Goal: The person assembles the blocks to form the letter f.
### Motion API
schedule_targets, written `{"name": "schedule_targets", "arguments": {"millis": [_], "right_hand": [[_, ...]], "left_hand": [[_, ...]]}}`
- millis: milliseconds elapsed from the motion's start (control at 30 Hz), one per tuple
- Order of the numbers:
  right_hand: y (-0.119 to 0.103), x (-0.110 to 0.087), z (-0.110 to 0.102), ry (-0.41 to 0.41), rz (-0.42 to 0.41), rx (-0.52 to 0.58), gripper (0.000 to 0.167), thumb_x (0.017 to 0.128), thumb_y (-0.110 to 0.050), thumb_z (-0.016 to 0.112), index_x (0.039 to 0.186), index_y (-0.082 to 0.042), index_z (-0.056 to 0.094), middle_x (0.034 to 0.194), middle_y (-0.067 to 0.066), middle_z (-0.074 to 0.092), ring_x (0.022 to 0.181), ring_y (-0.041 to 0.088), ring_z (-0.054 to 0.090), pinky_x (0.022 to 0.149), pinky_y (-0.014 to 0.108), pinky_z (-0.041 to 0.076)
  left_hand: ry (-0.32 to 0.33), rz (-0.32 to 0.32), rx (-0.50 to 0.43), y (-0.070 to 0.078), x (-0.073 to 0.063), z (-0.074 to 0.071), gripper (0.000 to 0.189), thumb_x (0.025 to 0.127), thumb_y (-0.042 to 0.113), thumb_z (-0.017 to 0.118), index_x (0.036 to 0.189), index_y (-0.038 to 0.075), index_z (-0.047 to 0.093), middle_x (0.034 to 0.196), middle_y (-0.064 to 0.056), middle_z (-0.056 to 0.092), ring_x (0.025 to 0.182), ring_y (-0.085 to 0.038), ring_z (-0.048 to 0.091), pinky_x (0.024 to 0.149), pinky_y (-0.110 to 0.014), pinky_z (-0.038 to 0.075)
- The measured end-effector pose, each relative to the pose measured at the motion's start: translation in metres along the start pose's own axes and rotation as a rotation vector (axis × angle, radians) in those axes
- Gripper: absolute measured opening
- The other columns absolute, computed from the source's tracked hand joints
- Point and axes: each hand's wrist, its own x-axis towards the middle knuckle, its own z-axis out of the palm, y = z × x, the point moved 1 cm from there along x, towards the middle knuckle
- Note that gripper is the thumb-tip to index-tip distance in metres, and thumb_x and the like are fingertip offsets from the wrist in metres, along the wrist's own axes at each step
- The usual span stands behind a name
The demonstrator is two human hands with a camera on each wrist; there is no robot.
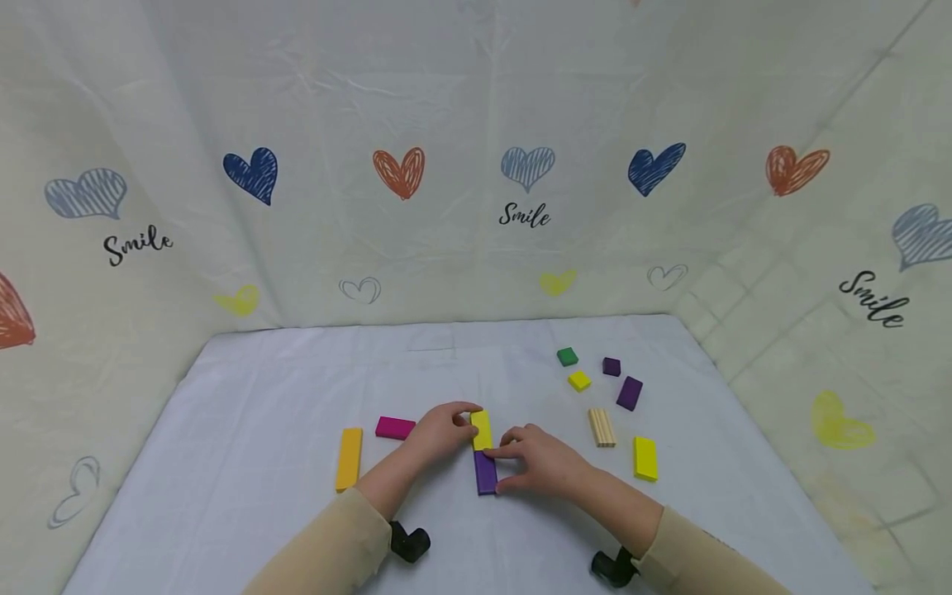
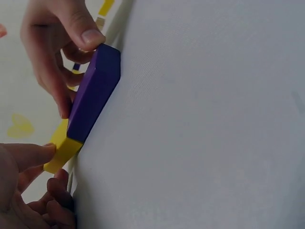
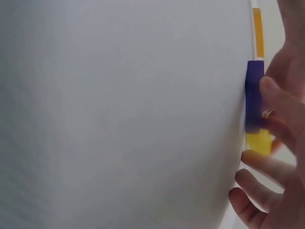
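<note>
A yellow block (image 1: 482,430) and a purple block (image 1: 486,473) lie end to end in one line on the white cloth. My left hand (image 1: 444,431) pinches the yellow block between thumb and fingers at its far part. My right hand (image 1: 546,464) grips the purple block (image 2: 97,90), the thumb at its near end and the index finger by the seam. In the left wrist view the two blocks touch at their ends. From the right wrist, fingers partly cover the yellow block (image 3: 259,142).
Left of the hands lie a magenta block (image 1: 395,427) and an orange block (image 1: 349,459). At right are a ridged wooden piece (image 1: 602,427), a yellow block (image 1: 644,459), a purple block (image 1: 629,393) and small green (image 1: 568,357), yellow (image 1: 579,381) and dark purple cubes (image 1: 611,366).
</note>
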Motion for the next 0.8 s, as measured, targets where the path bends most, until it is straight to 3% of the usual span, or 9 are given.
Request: {"name": "schedule_targets", "arguments": {"millis": [300,800], "right_hand": [[-0.0007,-0.0013,0.0,0.003,0.007,-0.002,0.055,0.079,-0.052,0.079,0.13,-0.036,0.066,0.115,-0.008,0.062,0.102,0.012,0.052,0.084,0.03,0.051],[0.0003,-0.0017,0.0018,0.014,-0.01,-0.011,0.055,0.08,-0.052,0.078,0.131,-0.035,0.066,0.115,-0.007,0.062,0.102,0.013,0.053,0.084,0.028,0.051]], "left_hand": [[-0.021,-0.002,0.041,0.0021,0.0015,-0.0001,0.035,0.093,0.027,0.068,0.128,0.026,0.068,0.089,0.001,0.06,0.083,-0.018,0.054,0.076,-0.037,0.049],[-0.055,-0.01,0.08,0.0053,0.0026,-0.0037,0.037,0.093,0.027,0.068,0.13,0.024,0.067,0.097,0.001,0.063,0.088,-0.018,0.055,0.083,-0.04,0.051]]}}
